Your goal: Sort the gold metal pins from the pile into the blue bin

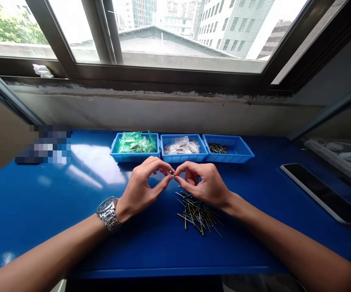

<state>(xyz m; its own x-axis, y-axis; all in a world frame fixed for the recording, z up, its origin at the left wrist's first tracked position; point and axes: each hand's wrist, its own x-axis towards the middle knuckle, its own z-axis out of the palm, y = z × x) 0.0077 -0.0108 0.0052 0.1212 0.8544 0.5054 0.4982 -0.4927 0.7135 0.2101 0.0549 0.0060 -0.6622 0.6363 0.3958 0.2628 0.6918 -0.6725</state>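
Both hands meet above the blue table, in front of the bins. My left hand (143, 182), with a metal watch (108, 213) on its wrist, pinches a small gold-and-silver piece (172, 173) between thumb and fingertips. On the other side, my right hand (204, 180) is closed in a pinch at the same piece. It looks like a blind rivet, though the fingers hide most of it. Below and partly under my right hand lies a loose pile of thin rivets (196, 213) with gold sleeves and silver pins, pointing every way.
Three blue bins stand in a row: one with green plastic bags (135, 142), one with clear bags and silver pieces (182, 146), one with dark pins (218, 149). A phone (323, 192) lies at right. Pixelated items (46, 144) sit far left, below the window.
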